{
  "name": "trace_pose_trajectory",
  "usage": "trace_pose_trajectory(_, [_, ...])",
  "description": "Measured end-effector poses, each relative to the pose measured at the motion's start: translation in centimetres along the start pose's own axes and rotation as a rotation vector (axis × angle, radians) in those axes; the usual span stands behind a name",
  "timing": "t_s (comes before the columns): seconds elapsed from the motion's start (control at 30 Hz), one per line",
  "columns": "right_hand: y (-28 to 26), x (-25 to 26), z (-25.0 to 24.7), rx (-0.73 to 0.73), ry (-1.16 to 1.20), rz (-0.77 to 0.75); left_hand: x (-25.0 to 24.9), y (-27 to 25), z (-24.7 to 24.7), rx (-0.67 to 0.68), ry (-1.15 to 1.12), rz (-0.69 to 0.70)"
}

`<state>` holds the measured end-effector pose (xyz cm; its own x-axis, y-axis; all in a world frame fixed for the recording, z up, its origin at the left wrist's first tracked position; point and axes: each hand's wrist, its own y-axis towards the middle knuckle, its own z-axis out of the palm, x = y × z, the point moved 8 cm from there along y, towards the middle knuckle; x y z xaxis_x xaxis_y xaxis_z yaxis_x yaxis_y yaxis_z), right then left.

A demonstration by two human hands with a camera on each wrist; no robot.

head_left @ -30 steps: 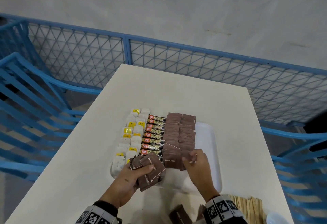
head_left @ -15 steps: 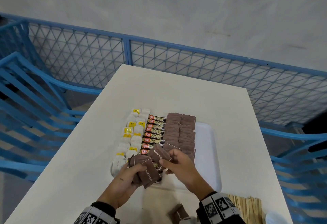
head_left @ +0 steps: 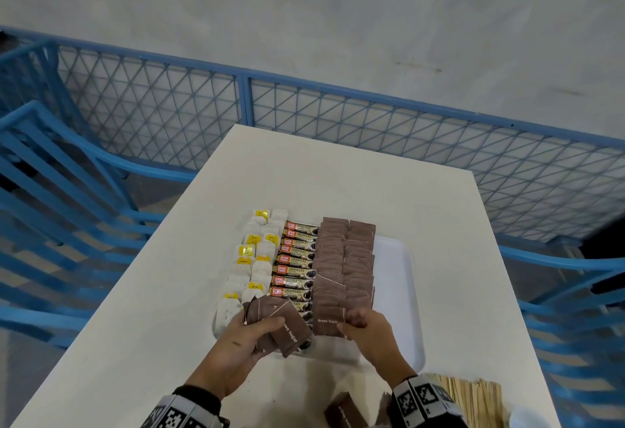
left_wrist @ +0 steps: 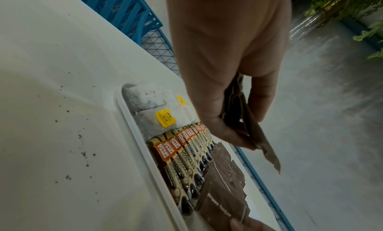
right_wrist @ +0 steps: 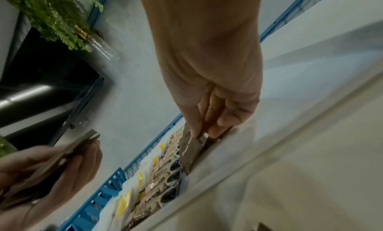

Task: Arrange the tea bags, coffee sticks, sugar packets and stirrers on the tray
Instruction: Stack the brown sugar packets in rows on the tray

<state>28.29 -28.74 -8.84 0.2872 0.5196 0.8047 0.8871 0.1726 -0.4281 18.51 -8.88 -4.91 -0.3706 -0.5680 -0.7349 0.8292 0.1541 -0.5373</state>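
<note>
A white tray (head_left: pixel 395 268) on the table holds tea bags (head_left: pixel 250 258) at left, coffee sticks (head_left: pixel 296 268) in the middle and brown sugar packets (head_left: pixel 345 265) in two columns. My left hand (head_left: pixel 243 336) grips a fan of brown sugar packets (head_left: pixel 280 322) above the tray's near left corner; the same stack (left_wrist: pixel 242 118) shows between thumb and fingers in the left wrist view. My right hand (head_left: pixel 362 326) pinches one brown sugar packet (head_left: pixel 328 321) at the near end of the left sugar column, seen edge-on (right_wrist: pixel 192 152) in the right wrist view. Wooden stirrers (head_left: pixel 473 400) lie on the table at near right.
Loose sugar packets (head_left: pixel 345 410) lie on the table by my right wrist. A white cup rim (head_left: pixel 527 419) shows at the bottom right. The tray's right strip is bare. Blue mesh railing (head_left: pixel 338 116) surrounds the table; blue chairs (head_left: pixel 50 207) stand left and right.
My right hand took one packet from the left hand's stack and carried it right, down onto the near end of the sugar column. The left hand stayed put.
</note>
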Motion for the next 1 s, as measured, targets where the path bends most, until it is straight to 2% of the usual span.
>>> trace_pose_trajectory(0.17, [0.1,0.4,0.2,-0.117,-0.113,-0.072,-0.2,0.0,0.2,-0.016,0.01,0.009])
trace_pose_trajectory(0.37, [0.3,0.6,1.3,-0.109,-0.221,-0.137,-0.4,-0.2,0.4,-0.018,0.027,0.02])
trace_pose_trajectory(0.5, [-0.4,2.3,1.5,-0.111,-0.244,-0.257,-0.4,-0.3,0.4,-0.014,0.024,0.027])
trace_pose_trajectory(0.6, [-1.7,4.7,2.6,0.022,-0.135,-0.327,-0.3,-0.3,0.4,-0.008,0.037,0.022])
trace_pose_trajectory(0.7, [-3.2,6.2,4.4,0.253,0.102,-0.299,0.0,-0.1,0.6,0.006,0.076,0.011])
trace_pose_trajectory(0.77, [-3.7,6.5,5.5,0.381,0.139,-0.29,0.1,0.0,0.9,0.021,0.083,0.011])
trace_pose_trajectory(0.83, [-4.0,6.5,5.8,0.423,0.157,-0.281,0.1,0.0,0.8,0.008,0.07,0.013])
trace_pose_trajectory(1.0, [-3.6,5.2,4.3,0.383,0.303,-0.129,0.4,0.2,0.3,-0.007,0.053,-0.004])
